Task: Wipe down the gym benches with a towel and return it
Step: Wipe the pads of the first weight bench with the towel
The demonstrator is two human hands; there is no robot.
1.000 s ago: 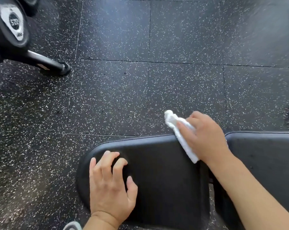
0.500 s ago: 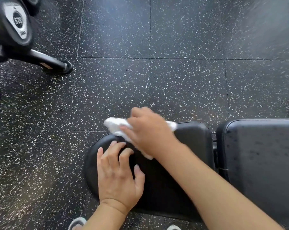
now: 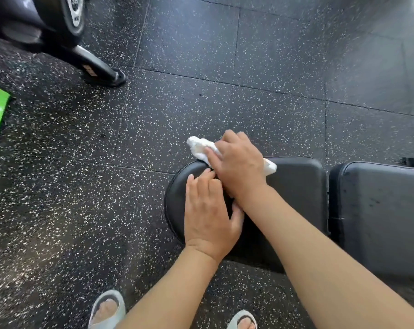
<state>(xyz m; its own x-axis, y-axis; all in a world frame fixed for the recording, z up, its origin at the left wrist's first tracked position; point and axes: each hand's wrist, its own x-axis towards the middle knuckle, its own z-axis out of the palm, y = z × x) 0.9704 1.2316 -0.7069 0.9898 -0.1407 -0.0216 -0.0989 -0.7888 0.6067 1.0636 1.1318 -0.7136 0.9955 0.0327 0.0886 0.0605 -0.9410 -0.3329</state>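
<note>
The right hand (image 3: 237, 162) holds the white towel (image 3: 201, 148) bunched under its fingers, at the far edge of the bench seat (image 3: 296, 186) near the round end. A sec ago it was in about the same spot, now pushed a bit more over the edge. The left hand (image 3: 209, 214) (fingers flat, holding nothing) still rests on the seat, now touching the right wrist. The back pad (image 3: 379, 210) sits just beside the seat. Two slippers show now vs. barely any before.

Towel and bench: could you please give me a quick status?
Right hand grips towel at seat pad's far edge. Left hand flat on pad. Nothing in the way.
</note>
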